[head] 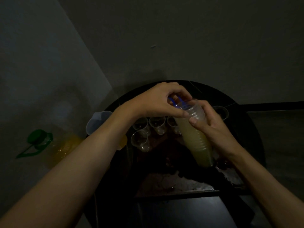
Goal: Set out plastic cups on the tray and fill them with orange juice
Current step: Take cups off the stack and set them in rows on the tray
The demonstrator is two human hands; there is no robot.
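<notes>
The right hand [213, 129] grips the tilted cup stack [195, 137], whose rim points upper-left into the pinching fingers of the left hand [156, 102].

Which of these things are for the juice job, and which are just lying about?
Job: cup stack, gripped by right hand, left hand pinching its top; empty cups; juice bottle; tray.
Lying about: pale jug; table.
</notes>
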